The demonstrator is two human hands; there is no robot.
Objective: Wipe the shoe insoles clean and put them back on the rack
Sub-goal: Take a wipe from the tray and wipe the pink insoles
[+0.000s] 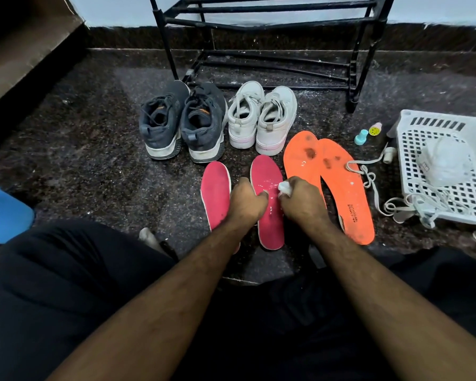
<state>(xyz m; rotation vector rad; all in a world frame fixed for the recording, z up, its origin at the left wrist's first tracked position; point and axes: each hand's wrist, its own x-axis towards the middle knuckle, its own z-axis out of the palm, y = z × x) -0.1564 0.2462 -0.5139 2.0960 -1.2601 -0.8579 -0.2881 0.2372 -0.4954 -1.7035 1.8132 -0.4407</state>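
On the floor, his left hand (246, 200) steadies the light, floppy pink insole (268, 199) with curled fingertips pressing its edge while his right hand (300, 200) clenches a white wipe (285, 187).

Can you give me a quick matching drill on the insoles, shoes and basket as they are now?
Things:
1. right pink insole
2. orange insoles
3. grey shoes
4. white basket

States:
A. lying overlapped, dark stains on top
B. far right, laces trailing over its edge
C. standing left of the white shoes
D. under both hands, white flecks on it

Pairs: 1-D, 2-A, 3-C, 4-B
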